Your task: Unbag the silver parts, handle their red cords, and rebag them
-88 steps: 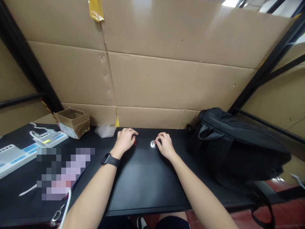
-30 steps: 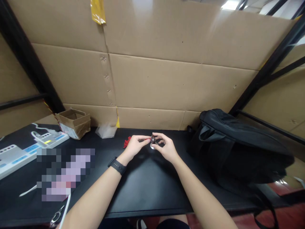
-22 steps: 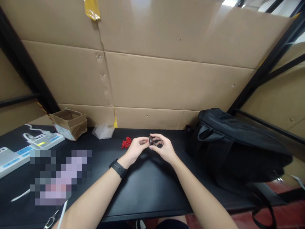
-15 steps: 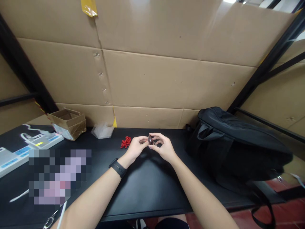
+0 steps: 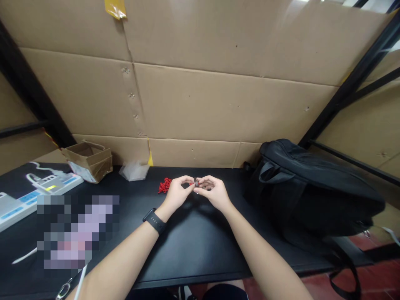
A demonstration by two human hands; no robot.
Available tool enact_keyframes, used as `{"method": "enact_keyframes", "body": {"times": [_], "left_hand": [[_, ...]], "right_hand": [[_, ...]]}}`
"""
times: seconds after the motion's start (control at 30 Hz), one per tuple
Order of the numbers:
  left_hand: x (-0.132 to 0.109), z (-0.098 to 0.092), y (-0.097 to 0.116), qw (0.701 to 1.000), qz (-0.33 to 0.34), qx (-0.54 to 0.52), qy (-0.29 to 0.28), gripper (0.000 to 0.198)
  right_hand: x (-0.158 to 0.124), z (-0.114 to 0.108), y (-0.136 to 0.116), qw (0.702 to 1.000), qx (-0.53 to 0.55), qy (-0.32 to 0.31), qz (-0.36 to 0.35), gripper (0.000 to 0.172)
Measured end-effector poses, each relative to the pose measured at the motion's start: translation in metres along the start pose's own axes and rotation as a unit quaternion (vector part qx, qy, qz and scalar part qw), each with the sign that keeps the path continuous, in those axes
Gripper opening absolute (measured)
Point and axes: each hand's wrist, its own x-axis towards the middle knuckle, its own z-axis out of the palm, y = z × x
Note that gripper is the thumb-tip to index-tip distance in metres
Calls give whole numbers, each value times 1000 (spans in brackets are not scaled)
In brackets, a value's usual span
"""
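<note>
A small, dark brown, rounded piece (image 5: 196, 182) is held up over the black table between my two hands. My left hand (image 5: 179, 191), with a black watch on its wrist, pinches it from the left with thumb and fingertips. From the right, my right hand (image 5: 215, 191) closes thumb and fingers on the same piece. A bit of red shows beside it at the fingertips. Much of the piece is hidden by the fingers, and its exact kind cannot be made out. A small tangled heap of red cord or chain (image 5: 164, 186) lies just left of my left hand.
A black bag (image 5: 318, 191) fills the table's right side. At the left are a white power strip (image 5: 67, 183), an open cardboard box (image 5: 93, 164), a clear plastic bag (image 5: 134, 171) and a pixelated patch. A cardboard wall (image 5: 200, 104) rises behind the table (image 5: 193, 250).
The brown piece has turned between my fingertips and shows less of its face. A bit of red now shows beside it. Both hands stay in nearly the same place.
</note>
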Motion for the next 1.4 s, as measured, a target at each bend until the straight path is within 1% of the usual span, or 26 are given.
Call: {"method": "enact_keyframes", "body": {"times": [0.07,0.13,0.2,0.27,0.4,0.47,0.57,0.7,0.83,0.97,1.13,1.27,1.4], "left_hand": [[0,1,0,1000,4,-18,6,13],[0,2,1,999,12,-39,12,22],[0,2,3,998,21,-51,10,31],[0,1,6,999,29,-46,-2,33],[-2,1,11,999,41,-16,-18,18],[-4,1,13,999,48,13,-16,12],[-7,1,15,995,63,73,-6,9],[-8,-1,19,989,77,125,-1,9],[-8,-2,22,979,88,181,-8,8],[-10,-2,25,967,96,233,-24,9],[-11,-3,27,960,117,248,-56,11],[-11,-3,25,959,116,251,-64,12],[-11,-3,29,955,119,258,-87,17]], "right_hand": [[0,-1,-1,1000,-2,0,3,37],[0,-3,-2,1000,8,-7,6,37],[1,-5,-2,999,31,-19,5,34],[1,-7,-1,998,47,-29,2,30],[2,-11,5,999,34,-31,-3,25],[2,-13,8,999,8,-30,-8,23],[3,-15,10,998,-57,-22,-25,19],[1,-13,6,989,-138,-13,-50,16],[-1,-11,1,981,-181,-18,-69,15],[-1,-13,3,979,-195,-41,-41,16],[0,-17,10,981,-181,-72,-5,16],[0,-19,13,980,-181,-87,-9,14],[1,-18,14,975,-207,-74,-20,12]]}}
